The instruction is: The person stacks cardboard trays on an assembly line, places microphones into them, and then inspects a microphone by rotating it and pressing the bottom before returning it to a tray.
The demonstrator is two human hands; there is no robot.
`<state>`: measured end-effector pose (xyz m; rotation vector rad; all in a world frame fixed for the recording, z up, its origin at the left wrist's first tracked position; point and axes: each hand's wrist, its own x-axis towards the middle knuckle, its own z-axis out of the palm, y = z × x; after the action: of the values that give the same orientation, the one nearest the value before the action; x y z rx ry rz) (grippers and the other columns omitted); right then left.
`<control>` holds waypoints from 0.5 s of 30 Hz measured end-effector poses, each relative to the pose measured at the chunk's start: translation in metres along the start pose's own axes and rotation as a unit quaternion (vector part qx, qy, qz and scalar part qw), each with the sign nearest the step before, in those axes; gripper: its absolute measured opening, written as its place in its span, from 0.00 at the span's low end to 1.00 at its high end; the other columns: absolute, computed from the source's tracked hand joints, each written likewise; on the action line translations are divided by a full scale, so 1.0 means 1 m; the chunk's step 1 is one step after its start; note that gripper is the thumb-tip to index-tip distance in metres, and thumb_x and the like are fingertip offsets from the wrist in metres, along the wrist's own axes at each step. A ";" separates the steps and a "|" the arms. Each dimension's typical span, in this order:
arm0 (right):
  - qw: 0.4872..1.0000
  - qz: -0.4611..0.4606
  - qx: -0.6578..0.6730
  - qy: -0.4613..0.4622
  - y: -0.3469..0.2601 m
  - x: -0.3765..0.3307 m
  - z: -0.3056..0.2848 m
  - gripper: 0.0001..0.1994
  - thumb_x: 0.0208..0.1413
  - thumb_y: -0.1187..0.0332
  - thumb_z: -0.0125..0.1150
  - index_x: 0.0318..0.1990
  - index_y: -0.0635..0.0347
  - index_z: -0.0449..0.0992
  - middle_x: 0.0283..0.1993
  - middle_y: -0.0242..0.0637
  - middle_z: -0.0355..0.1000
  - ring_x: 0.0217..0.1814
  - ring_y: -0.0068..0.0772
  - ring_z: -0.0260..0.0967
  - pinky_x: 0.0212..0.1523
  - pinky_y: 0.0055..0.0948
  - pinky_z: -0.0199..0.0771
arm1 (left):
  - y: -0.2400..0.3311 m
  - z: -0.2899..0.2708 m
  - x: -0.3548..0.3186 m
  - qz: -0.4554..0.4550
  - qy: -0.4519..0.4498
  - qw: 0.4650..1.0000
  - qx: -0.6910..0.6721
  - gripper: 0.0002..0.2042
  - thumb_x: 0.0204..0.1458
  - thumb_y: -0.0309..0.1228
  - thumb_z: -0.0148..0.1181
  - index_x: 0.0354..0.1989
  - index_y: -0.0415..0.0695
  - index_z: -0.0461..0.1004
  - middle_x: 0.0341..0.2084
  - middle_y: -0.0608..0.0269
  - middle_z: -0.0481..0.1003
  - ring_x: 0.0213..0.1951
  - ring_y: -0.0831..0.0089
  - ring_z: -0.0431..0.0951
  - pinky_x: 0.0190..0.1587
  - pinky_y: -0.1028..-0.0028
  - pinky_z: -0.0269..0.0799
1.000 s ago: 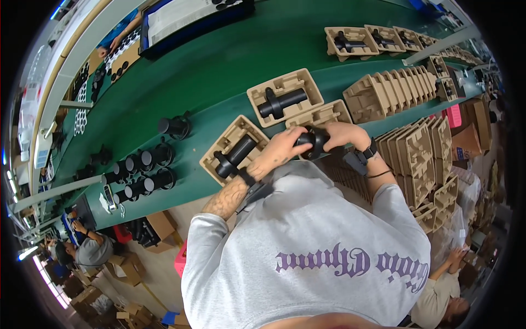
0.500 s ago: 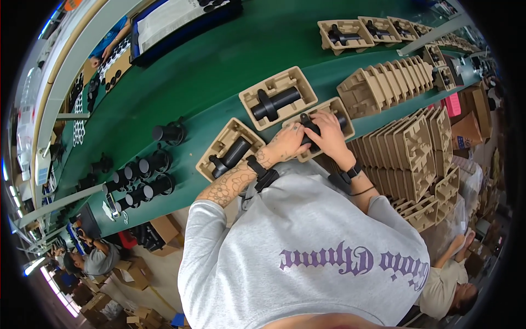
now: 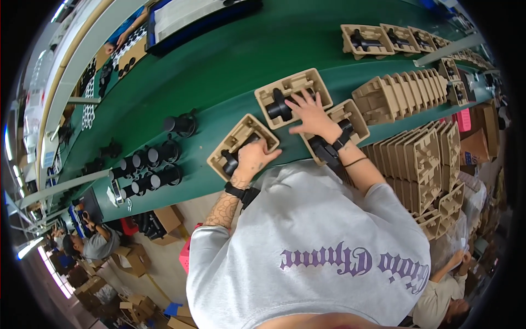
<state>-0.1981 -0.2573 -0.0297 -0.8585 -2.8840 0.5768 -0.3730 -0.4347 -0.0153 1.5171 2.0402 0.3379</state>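
Three tan moulded pulp trays stand in front of me on the green bench, each with a black cylindrical device. My left hand [image 3: 255, 157] is down in the left tray [image 3: 217, 160], its fingers curled over the black cylindrical device [image 3: 229, 164]; its thumb sticks out past the tray's edge and its fingertips are hidden. Over the far tray [image 3: 267, 89], my right hand [image 3: 313, 114] is open with spread fingers, above that tray's black device [image 3: 279, 106]. My right wrist and forearm partly cover the right tray [image 3: 359, 122].
Several black cylindrical parts [image 3: 159, 153] stand to the left on the bench. Nested empty trays [image 3: 378, 98] are at the right, with more stacks [image 3: 424, 164] below the bench edge. Farther back runs a row of filled trays [image 3: 368, 41]. Co-workers sit at both lower sides.
Both hands have left the right tray. My left hand has moved left into the left tray; my right hand has moved up over the far tray and spread its fingers. The whole view has shifted slightly.
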 end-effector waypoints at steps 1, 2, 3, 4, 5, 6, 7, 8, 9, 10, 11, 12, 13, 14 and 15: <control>1.000 -0.002 -0.021 -0.004 -0.006 0.003 0.009 0.37 0.41 0.59 0.67 0.61 0.52 0.61 0.63 0.45 0.57 0.70 0.53 0.43 0.65 0.61 0.40 | -0.005 0.005 -0.004 0.048 0.013 0.998 0.035 0.21 0.42 0.49 0.63 0.35 0.45 0.72 0.20 0.55 0.74 0.25 0.54 0.76 0.28 0.62 0.71; 0.999 -0.028 0.022 0.006 -0.004 0.009 0.014 0.35 0.41 0.63 0.66 0.60 0.51 0.63 0.62 0.45 0.59 0.69 0.52 0.45 0.65 0.58 0.42 | -0.015 0.008 -0.009 0.072 0.013 0.997 0.022 0.24 0.38 0.44 0.66 0.43 0.48 0.67 0.21 0.56 0.74 0.26 0.55 0.76 0.28 0.61 0.71; 0.996 -0.052 0.065 0.014 -0.001 0.014 0.019 0.33 0.40 0.67 0.65 0.59 0.50 0.64 0.61 0.46 0.60 0.68 0.52 0.48 0.65 0.54 0.45 | -0.027 0.009 -0.017 0.065 0.016 0.998 0.021 0.24 0.38 0.44 0.66 0.43 0.48 0.67 0.21 0.56 0.74 0.26 0.55 0.76 0.28 0.61 0.71; 0.994 -0.081 0.071 0.027 -0.003 0.015 0.025 0.30 0.40 0.69 0.64 0.57 0.48 0.67 0.60 0.45 0.62 0.67 0.51 0.50 0.65 0.52 0.47 | -0.034 0.006 -0.025 0.041 -0.002 0.999 0.034 0.24 0.38 0.42 0.65 0.45 0.50 0.66 0.22 0.56 0.74 0.27 0.55 0.76 0.29 0.62 0.72; 0.990 -0.109 0.078 0.039 -0.006 0.014 0.031 0.28 0.40 0.72 0.62 0.55 0.47 0.69 0.59 0.45 0.63 0.66 0.50 0.53 0.65 0.49 0.49 | -0.042 0.003 -0.033 0.016 -0.020 0.999 0.046 0.25 0.38 0.41 0.64 0.47 0.51 0.66 0.23 0.57 0.75 0.28 0.56 0.76 0.30 0.62 0.72; 0.988 -0.112 0.104 0.017 -0.005 0.014 0.034 0.24 0.41 0.72 0.62 0.51 0.45 0.73 0.60 0.46 0.62 0.66 0.49 0.53 0.65 0.50 0.49 | -0.049 0.000 -0.039 0.013 -0.020 0.998 0.051 0.23 0.38 0.37 0.62 0.47 0.52 0.68 0.27 0.56 0.75 0.31 0.56 0.77 0.33 0.62 0.72; 0.987 -0.122 0.107 0.013 -0.015 0.014 0.035 0.24 0.41 0.72 0.62 0.51 0.45 0.73 0.60 0.46 0.62 0.66 0.49 0.53 0.65 0.50 0.49 | -0.059 -0.003 -0.047 0.003 -0.016 0.999 0.050 0.23 0.38 0.37 0.62 0.47 0.52 0.68 0.27 0.56 0.75 0.31 0.56 0.77 0.33 0.62 0.72; 0.984 -0.145 0.104 -0.019 -0.024 0.012 0.037 0.24 0.41 0.72 0.61 0.51 0.46 0.73 0.60 0.46 0.62 0.66 0.48 0.52 0.66 0.50 0.48 | -0.068 -0.004 -0.055 0.013 0.009 0.999 0.037 0.23 0.38 0.37 0.63 0.47 0.52 0.69 0.28 0.56 0.75 0.31 0.57 0.77 0.33 0.62 0.72; 0.979 -0.168 0.099 -0.051 -0.034 0.008 0.038 0.23 0.41 0.72 0.61 0.50 0.46 0.74 0.60 0.47 0.62 0.67 0.47 0.52 0.66 0.49 0.48 | -0.076 -0.004 -0.063 0.023 0.034 0.999 0.023 0.23 0.38 0.37 0.63 0.47 0.52 0.70 0.29 0.56 0.74 0.32 0.57 0.76 0.34 0.63 0.72; 0.977 -0.169 0.117 -0.053 -0.046 0.002 0.041 0.22 0.42 0.72 0.60 0.50 0.46 0.74 0.61 0.48 0.61 0.67 0.46 0.51 0.67 0.49 0.47 | -0.076 -0.014 -0.067 0.031 0.028 0.999 0.013 0.22 0.38 0.38 0.63 0.47 0.51 0.71 0.29 0.57 0.73 0.32 0.57 0.76 0.34 0.63 0.71; 0.978 -0.160 0.121 -0.050 -0.057 -0.004 0.045 0.22 0.42 0.72 0.59 0.49 0.47 0.74 0.61 0.48 0.61 0.67 0.46 0.51 0.67 0.49 0.46 | -0.081 -0.015 -0.073 0.026 0.030 0.999 0.013 0.22 0.38 0.38 0.63 0.47 0.51 0.71 0.29 0.57 0.73 0.32 0.57 0.76 0.34 0.63 0.71; 0.977 -0.166 0.126 -0.039 -0.063 -0.007 0.050 0.22 0.42 0.72 0.60 0.49 0.47 0.74 0.60 0.47 0.61 0.67 0.46 0.52 0.66 0.49 0.47 | -0.086 -0.016 -0.079 0.033 0.024 0.999 0.024 0.23 0.38 0.38 0.63 0.47 0.51 0.71 0.28 0.57 0.73 0.32 0.57 0.75 0.34 0.63 0.71; 0.977 -0.168 0.130 -0.026 -0.066 -0.008 0.051 0.21 0.41 0.71 0.60 0.48 0.47 0.75 0.60 0.47 0.62 0.66 0.46 0.52 0.66 0.48 0.48 | -0.088 -0.019 -0.080 0.045 0.018 0.998 0.035 0.23 0.38 0.38 0.64 0.47 0.51 0.71 0.28 0.57 0.72 0.32 0.56 0.75 0.34 0.63 0.71; 0.978 -0.165 0.127 -0.025 -0.067 -0.008 0.050 0.21 0.41 0.71 0.60 0.48 0.47 0.75 0.60 0.47 0.62 0.66 0.46 0.52 0.66 0.48 0.48 | -0.089 -0.023 -0.082 0.034 0.001 0.999 0.034 0.23 0.39 0.40 0.64 0.47 0.50 0.72 0.28 0.55 0.73 0.33 0.55 0.75 0.35 0.63 0.71; 0.979 -0.160 0.114 -0.051 -0.067 -0.010 0.049 0.21 0.43 0.71 0.59 0.49 0.47 0.74 0.60 0.48 0.61 0.67 0.46 0.52 0.66 0.50 0.47 | -0.091 -0.028 -0.088 0.042 0.000 0.999 0.034 0.23 0.39 0.40 0.64 0.47 0.50 0.72 0.28 0.55 0.73 0.33 0.55 0.75 0.35 0.63 0.71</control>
<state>-0.2331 -0.3305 -0.0492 -0.3322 -2.8781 0.9110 -0.4440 -0.5427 -0.0136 1.6478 2.0092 0.3044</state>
